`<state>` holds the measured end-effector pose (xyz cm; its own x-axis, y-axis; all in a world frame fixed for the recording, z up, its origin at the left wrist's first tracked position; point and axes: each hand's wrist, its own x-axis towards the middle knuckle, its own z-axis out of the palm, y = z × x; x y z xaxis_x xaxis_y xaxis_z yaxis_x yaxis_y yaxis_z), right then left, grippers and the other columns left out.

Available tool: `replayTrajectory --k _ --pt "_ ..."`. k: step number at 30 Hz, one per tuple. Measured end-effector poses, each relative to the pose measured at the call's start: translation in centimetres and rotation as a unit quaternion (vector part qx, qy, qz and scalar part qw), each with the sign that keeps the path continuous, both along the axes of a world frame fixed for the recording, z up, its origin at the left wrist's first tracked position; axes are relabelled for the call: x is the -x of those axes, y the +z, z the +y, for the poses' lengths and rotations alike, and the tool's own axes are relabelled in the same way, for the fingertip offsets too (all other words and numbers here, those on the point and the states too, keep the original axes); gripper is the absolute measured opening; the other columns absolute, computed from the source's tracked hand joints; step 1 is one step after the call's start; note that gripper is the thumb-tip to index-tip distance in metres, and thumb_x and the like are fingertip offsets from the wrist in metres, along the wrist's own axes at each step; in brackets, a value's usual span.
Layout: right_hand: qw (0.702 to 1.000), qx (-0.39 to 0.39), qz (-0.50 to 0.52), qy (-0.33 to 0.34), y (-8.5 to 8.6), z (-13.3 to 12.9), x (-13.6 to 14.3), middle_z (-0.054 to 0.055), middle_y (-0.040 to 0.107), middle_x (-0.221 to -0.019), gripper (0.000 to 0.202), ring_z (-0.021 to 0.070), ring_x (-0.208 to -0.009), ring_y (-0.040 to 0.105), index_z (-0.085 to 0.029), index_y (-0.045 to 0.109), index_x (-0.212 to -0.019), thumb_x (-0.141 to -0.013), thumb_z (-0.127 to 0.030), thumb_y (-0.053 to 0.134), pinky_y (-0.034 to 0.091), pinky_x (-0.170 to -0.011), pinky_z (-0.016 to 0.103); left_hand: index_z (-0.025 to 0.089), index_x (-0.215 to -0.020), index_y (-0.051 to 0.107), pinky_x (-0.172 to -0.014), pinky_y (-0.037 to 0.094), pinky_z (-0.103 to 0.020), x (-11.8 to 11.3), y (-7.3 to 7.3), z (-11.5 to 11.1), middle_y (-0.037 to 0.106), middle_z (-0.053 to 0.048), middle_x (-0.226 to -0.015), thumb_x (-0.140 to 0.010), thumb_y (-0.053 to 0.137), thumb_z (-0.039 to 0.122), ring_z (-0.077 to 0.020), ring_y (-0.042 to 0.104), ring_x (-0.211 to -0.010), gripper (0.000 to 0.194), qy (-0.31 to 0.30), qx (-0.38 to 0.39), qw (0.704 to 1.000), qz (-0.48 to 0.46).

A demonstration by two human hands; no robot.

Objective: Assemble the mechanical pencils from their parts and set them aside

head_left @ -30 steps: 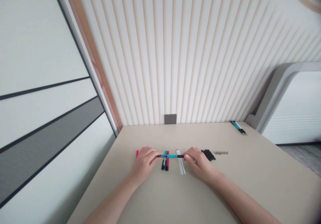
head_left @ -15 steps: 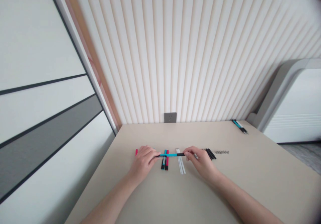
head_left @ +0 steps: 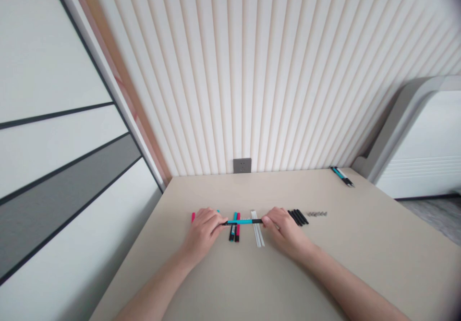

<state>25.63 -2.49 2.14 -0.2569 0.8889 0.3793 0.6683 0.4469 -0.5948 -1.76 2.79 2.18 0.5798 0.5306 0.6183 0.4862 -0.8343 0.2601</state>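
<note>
Between my two hands a blue and black pen (head_left: 244, 221) is held level above the table. My left hand (head_left: 204, 227) pinches its dark left end, and my right hand (head_left: 284, 226) is closed on the black right end. Behind and below the pen lie a blue pen barrel (head_left: 232, 233) and a red pen barrel (head_left: 237, 234), both with black ends. Thin white refills (head_left: 258, 234) lie under its right part. A red piece (head_left: 193, 216) shows partly from behind my left hand.
Several black grips (head_left: 298, 217) and a row of small metallic pieces (head_left: 317, 214) lie right of my right hand. Finished-looking pens (head_left: 342, 176) rest at the table's (head_left: 230, 282) far right corner. A socket (head_left: 242, 165) sits on the ribbed wall behind.
My right fingers have closed in more around the pen's black end. The view has shifted slightly, and the black grips show more fully beside my right hand.
</note>
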Motion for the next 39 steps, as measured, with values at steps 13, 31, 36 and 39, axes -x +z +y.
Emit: replayTrajectory --k 13,31,36,39 --pt "1.000 -0.024 0.002 0.015 0.1 0.0 -0.2 0.003 0.063 -0.071 0.034 0.0168 -0.076 0.056 -0.020 0.064 -0.076 -0.099 -0.031 0.041 0.038 -0.078 0.033 0.019 -0.089 0.061 -0.074 0.041 -0.031 0.0 0.2 0.0 0.062 -0.001 -0.080 -0.092 0.057 0.024 -0.0169 0.055 -0.078 0.007 0.000 -0.010 1.000 0.009" --pt "0.999 -0.020 0.022 -0.031 -1.2 0.9 0.1 0.007 0.068 -0.101 0.025 0.0211 -0.095 0.058 -0.023 0.063 -0.110 -0.097 -0.031 0.043 0.042 -0.085 0.036 0.019 -0.095 0.061 -0.075 0.045 -0.032 0.6 0.4 0.4 0.063 -0.003 -0.085 -0.091 0.056 0.020 -0.0182 0.058 -0.083 0.006 0.045 -0.013 0.999 -0.010" --pt "0.996 -0.030 -0.049 -0.070 -1.8 1.6 0.3 0.006 0.065 -0.106 0.023 0.0222 -0.100 0.057 -0.026 0.067 -0.107 -0.093 -0.026 0.049 0.042 -0.089 0.038 0.020 -0.097 0.060 -0.077 0.047 -0.033 0.7 0.0 0.8 0.063 -0.004 -0.089 -0.092 0.054 0.022 -0.0184 0.058 -0.085 0.007 0.073 -0.001 0.997 -0.039" --pt "0.994 -0.040 -0.076 -0.061 -1.7 1.6 0.9 0.007 0.064 -0.107 0.023 0.0229 -0.100 0.056 -0.027 0.068 -0.106 -0.092 -0.025 0.050 0.042 -0.088 0.040 0.020 -0.096 0.060 -0.077 0.047 -0.034 0.7 0.0 0.7 0.063 -0.005 -0.089 -0.092 0.054 0.022 -0.0184 0.058 -0.085 0.007 0.073 0.001 0.997 -0.039"
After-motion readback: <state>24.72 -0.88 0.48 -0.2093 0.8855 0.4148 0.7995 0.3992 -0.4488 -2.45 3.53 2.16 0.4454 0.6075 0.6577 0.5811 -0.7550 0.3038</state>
